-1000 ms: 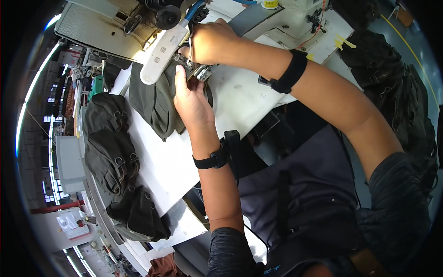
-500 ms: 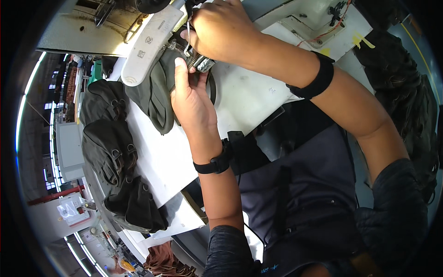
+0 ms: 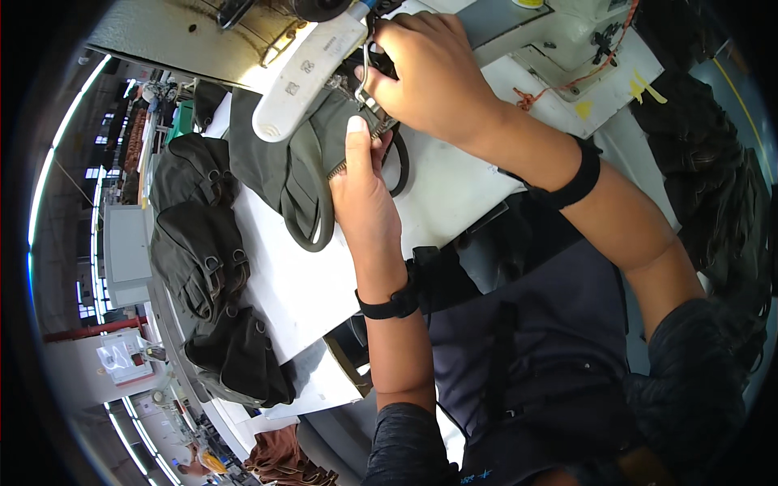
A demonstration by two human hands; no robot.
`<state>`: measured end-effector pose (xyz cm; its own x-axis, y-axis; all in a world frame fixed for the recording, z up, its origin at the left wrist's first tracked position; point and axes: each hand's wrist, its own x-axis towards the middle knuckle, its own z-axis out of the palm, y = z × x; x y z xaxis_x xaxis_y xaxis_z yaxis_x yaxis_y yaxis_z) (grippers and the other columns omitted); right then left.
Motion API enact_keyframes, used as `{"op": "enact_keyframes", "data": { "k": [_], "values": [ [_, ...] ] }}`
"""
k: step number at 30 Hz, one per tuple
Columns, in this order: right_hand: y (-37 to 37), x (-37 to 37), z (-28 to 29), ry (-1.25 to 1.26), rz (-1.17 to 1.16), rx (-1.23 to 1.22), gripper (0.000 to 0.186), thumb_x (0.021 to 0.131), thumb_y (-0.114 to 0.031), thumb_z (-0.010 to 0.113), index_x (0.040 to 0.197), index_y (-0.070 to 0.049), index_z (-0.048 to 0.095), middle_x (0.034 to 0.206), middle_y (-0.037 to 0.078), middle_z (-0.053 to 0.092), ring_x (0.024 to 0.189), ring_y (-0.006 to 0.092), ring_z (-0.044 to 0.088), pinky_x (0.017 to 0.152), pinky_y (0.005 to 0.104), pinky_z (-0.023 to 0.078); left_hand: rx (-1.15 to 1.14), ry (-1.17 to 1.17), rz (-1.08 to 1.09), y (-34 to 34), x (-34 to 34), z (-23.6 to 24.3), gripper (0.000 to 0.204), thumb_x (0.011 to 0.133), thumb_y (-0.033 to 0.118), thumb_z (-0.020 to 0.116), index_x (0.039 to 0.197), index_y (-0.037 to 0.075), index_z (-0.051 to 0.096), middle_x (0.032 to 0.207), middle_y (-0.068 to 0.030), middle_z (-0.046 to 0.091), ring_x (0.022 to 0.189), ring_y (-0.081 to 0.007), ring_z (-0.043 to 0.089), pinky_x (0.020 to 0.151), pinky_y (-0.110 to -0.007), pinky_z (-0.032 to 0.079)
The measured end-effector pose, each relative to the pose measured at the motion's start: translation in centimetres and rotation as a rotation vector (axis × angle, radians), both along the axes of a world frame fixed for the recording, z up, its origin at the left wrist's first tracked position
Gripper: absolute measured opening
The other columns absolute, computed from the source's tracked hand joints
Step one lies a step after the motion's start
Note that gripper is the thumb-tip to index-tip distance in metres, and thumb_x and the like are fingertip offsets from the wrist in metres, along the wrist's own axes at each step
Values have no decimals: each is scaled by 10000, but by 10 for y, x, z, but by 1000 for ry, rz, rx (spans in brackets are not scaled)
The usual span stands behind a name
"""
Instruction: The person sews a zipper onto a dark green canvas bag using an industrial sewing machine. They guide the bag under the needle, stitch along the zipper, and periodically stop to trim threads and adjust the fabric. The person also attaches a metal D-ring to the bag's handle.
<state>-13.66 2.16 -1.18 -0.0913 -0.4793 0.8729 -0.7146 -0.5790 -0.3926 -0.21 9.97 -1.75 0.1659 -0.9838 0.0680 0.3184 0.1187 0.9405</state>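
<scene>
My left hand [image 3: 365,186] is closed on an olive fabric bag [image 3: 300,178] along its brass zipper [image 3: 337,171], with the thumb raised beside it. The bag lies under the pale head [image 3: 293,81] of a sewing machine, a loop of fabric hanging toward me. My right hand [image 3: 429,73] curls beside that head at a bent metal lever [image 3: 365,73] and small metal fittings; its fingertips are partly hidden, so I cannot make out what they grip.
Dark olive bags [image 3: 194,251] lie along the left of the white worktable [image 3: 275,316]. A dark fabric pile [image 3: 697,170] is at the right, brown material [image 3: 279,454] at the lower left. A red-orange cord [image 3: 575,85] runs across the machine bed at the upper right.
My right hand and forearm have shifted right relative to the table. My left hand has drawn the bag slightly toward me, showing more zipper and a longer fabric loop.
</scene>
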Motion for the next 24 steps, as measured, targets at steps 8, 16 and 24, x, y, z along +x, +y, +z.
{"op": "enact_keyframes", "data": {
  "k": [8, 16, 24],
  "values": [
    [13, -7, 2, 0, 22, -24, 224, 817, -154, 741, 1009, -47, 696, 899, 104, 683, 930, 319, 635, 934, 455, 436, -17, -98, 14, 2, 2, -1, 98, 1048, 143, 693, 1044, 47, 708, 982, -28, 704, 927, -120, 661, 1036, -447, 559],
    [15, -8, 2, 30, 61, 48, 210, 807, -180, 745, 979, -62, 718, 898, 99, 702, 904, 313, 651, 909, 442, 457, 102, -115, 86, 3, 2, 2, 126, 1040, 135, 693, 964, 34, 699, 990, -33, 704, 971, -137, 674, 1057, -453, 560],
    [13, -6, 0, 24, 29, 28, 235, 801, -209, 756, 995, -77, 739, 907, 104, 705, 894, 326, 650, 904, 445, 465, 25, 69, 0, 8, -4, -2, 208, 1073, 229, 671, 1021, 31, 707, 972, -15, 666, 1013, -142, 667, 992, -416, 566]
  ]
}}
